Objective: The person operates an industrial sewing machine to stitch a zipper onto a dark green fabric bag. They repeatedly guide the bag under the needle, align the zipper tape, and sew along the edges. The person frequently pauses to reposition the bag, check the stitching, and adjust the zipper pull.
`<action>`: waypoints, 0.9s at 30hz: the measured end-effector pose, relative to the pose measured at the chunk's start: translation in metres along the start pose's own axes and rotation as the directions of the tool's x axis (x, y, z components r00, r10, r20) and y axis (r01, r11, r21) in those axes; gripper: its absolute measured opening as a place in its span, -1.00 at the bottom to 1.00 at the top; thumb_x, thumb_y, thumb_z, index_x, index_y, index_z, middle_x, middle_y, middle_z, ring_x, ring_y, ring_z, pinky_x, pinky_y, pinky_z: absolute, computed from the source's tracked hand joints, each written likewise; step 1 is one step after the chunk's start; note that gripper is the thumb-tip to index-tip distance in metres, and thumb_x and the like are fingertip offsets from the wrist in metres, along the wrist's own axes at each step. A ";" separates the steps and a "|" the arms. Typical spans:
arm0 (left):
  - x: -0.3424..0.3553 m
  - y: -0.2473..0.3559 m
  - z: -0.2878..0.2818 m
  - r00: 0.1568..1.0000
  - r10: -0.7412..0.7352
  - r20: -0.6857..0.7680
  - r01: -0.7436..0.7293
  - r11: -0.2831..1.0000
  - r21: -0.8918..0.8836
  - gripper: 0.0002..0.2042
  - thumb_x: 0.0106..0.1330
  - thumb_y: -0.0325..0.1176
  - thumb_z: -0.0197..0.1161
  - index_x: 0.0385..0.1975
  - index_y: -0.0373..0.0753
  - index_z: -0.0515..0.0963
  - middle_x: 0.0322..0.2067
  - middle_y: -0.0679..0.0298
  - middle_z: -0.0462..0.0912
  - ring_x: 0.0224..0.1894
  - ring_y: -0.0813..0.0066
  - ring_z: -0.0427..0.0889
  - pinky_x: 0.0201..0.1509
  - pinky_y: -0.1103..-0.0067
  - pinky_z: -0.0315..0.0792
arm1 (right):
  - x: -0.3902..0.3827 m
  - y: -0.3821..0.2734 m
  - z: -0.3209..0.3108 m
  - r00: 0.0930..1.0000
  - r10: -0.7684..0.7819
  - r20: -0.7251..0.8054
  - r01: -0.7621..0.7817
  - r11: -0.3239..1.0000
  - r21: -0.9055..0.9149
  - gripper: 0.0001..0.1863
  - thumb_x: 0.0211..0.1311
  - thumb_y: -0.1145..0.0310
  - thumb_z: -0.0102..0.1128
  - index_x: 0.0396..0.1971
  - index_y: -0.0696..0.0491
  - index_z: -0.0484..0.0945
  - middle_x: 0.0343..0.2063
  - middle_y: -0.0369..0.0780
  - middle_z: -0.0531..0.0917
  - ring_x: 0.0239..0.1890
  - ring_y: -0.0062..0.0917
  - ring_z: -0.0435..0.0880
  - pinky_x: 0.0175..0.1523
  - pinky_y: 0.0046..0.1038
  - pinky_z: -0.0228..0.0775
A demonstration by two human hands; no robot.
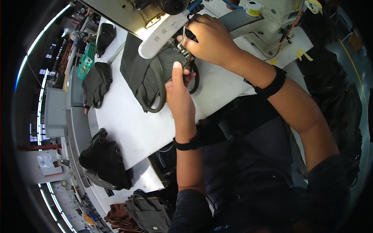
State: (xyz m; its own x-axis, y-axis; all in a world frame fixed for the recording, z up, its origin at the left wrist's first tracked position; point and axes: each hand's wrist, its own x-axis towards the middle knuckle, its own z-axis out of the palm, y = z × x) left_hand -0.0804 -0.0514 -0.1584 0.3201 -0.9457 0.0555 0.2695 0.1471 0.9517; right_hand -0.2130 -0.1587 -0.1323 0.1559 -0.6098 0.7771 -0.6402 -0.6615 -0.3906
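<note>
The olive handbag (134,68), at eleven o'clock, looks light and supple; best held by its rolled handle (160,79) or zip edge (168,80). Left hand (180,93) pinches that edge; right hand (213,39), one o'clock, curls, grip unclear

Bare white tabletop (124,134) leaves open room to the left of the grip, past the dark green fabric bag (134,73), and a second free strip runs just right of the left hand (180,83), below the right forearm. Beyond the grip and to its left, a long white round-ended machine part (159,39) bars the way above the fabric. A bent metal rod (183,37) and the right hand (208,39) crowd the gap beside it. Nearer the left wrist, the bag's looped green handle (160,99) obstructs passage; right of the grip stands a pale machine body (272,25).
</note>
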 end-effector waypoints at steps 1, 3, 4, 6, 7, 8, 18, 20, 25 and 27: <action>-0.007 0.000 -0.002 1.000 -0.021 0.015 0.020 1.000 0.014 -0.62 0.59 -0.10 0.22 -0.36 -0.32 0.62 -0.28 0.23 0.70 -0.25 0.50 0.64 0.00 0.54 0.54 | -0.001 -0.001 -0.001 1.000 0.012 0.001 -0.012 1.000 0.006 -0.74 0.20 0.16 0.38 -0.27 0.04 0.74 -0.28 -0.12 0.73 -0.14 -0.15 0.69 0.05 -0.10 0.50; -0.032 0.004 -0.005 0.992 0.021 0.121 -0.053 0.963 0.264 -0.67 0.61 -0.16 0.21 -0.27 -0.34 0.63 -0.13 0.15 0.69 -0.16 0.46 0.69 -0.11 0.52 0.60 | -0.002 -0.001 0.000 1.000 0.003 -0.030 -0.003 1.000 0.003 -0.74 0.22 0.15 0.38 -0.30 0.06 0.72 -0.28 -0.12 0.72 -0.13 -0.15 0.68 0.06 -0.10 0.49; -0.050 0.012 0.000 0.980 0.100 0.173 -0.161 0.907 0.390 -0.73 0.59 -0.23 0.25 -0.24 -0.35 0.64 -0.17 0.19 0.69 -0.23 0.54 0.66 -0.15 0.58 0.56 | -0.004 0.005 -0.002 0.998 -0.015 -0.055 0.014 1.000 -0.026 -0.72 0.23 0.15 0.39 -0.33 0.08 0.69 -0.29 -0.12 0.71 -0.14 -0.15 0.68 0.06 -0.11 0.49; -0.065 0.040 0.007 0.943 0.276 0.186 -0.331 0.723 0.606 -0.83 0.55 -0.35 0.30 -0.22 -0.36 0.66 -0.27 0.29 0.68 -0.35 0.68 0.58 -0.24 0.70 0.46 | -0.005 0.001 0.005 0.995 -0.045 -0.084 0.044 0.999 -0.018 -0.71 0.25 0.14 0.39 -0.34 0.08 0.66 -0.27 -0.13 0.70 -0.12 -0.16 0.67 0.06 -0.11 0.48; -0.064 0.049 0.004 0.914 0.369 0.168 -0.375 0.611 0.697 -0.87 0.52 -0.40 0.33 -0.22 -0.36 0.67 -0.33 0.35 0.67 -0.40 0.74 0.52 -0.28 0.75 0.40 | -0.007 0.002 0.003 0.997 -0.039 -0.072 0.037 0.999 -0.031 -0.72 0.24 0.14 0.39 -0.34 0.08 0.67 -0.26 -0.13 0.70 -0.11 -0.16 0.67 0.07 -0.11 0.48; -0.053 0.050 0.011 0.891 0.433 0.138 -0.409 0.631 0.659 -0.86 0.48 -0.36 0.36 -0.29 -0.30 0.66 -0.39 0.36 0.58 -0.45 0.69 0.43 -0.41 0.65 0.30 | -0.008 0.006 -0.001 0.998 -0.033 -0.058 0.030 0.998 -0.046 -0.72 0.24 0.14 0.39 -0.33 0.08 0.67 -0.25 -0.13 0.70 -0.11 -0.17 0.67 0.07 -0.11 0.48; 0.013 0.064 0.012 0.966 0.152 0.209 -0.257 0.637 0.727 -0.80 0.40 -0.35 0.45 -0.33 -0.40 0.70 -0.61 0.61 0.47 -0.57 0.89 0.23 -0.52 0.74 0.08 | -0.004 0.000 0.004 0.995 -0.025 -0.094 0.020 0.998 -0.058 -0.70 0.21 0.14 0.40 -0.17 -0.01 0.77 -0.28 -0.20 0.72 -0.11 -0.24 0.70 0.07 -0.15 0.52; 0.013 0.066 0.013 0.979 0.130 0.159 -0.205 0.681 0.703 -0.81 0.36 -0.38 0.42 -0.40 -0.39 0.67 -0.67 0.47 0.50 -0.60 0.78 0.31 -0.49 0.66 0.21 | -0.004 -0.001 0.005 0.994 -0.030 -0.107 0.024 0.998 -0.057 -0.70 0.21 0.13 0.39 -0.17 -0.02 0.78 -0.28 -0.20 0.72 -0.11 -0.26 0.70 0.08 -0.15 0.52; 0.014 0.066 0.014 0.970 0.207 0.131 -0.234 0.633 0.738 -0.82 0.27 -0.39 0.33 -0.47 -0.39 0.62 -0.68 0.35 0.58 -0.62 0.65 0.44 -0.45 0.60 0.37 | -0.005 0.001 0.003 0.996 -0.030 -0.088 0.024 0.997 -0.073 -0.71 0.21 0.11 0.38 -0.18 -0.05 0.78 -0.29 -0.21 0.72 -0.11 -0.27 0.70 0.09 -0.15 0.51; 0.016 0.071 0.014 0.959 0.243 0.146 -0.257 0.526 0.811 -0.82 0.23 -0.37 0.30 -0.48 -0.39 0.62 -0.67 0.31 0.61 -0.62 0.59 0.50 -0.41 0.58 0.43 | -0.004 0.001 0.002 0.995 -0.029 -0.092 0.023 0.997 -0.074 -0.72 0.22 0.11 0.38 -0.18 -0.05 0.78 -0.29 -0.21 0.72 -0.10 -0.26 0.70 0.10 -0.15 0.51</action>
State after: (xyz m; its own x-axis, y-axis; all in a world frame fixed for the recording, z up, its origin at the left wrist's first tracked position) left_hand -0.0693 -0.0598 -0.0853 0.2400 -0.9134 0.3289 -0.6768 0.0855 0.7312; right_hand -0.2129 -0.1580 -0.1374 0.1052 -0.5476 0.8301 -0.6902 -0.6412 -0.3355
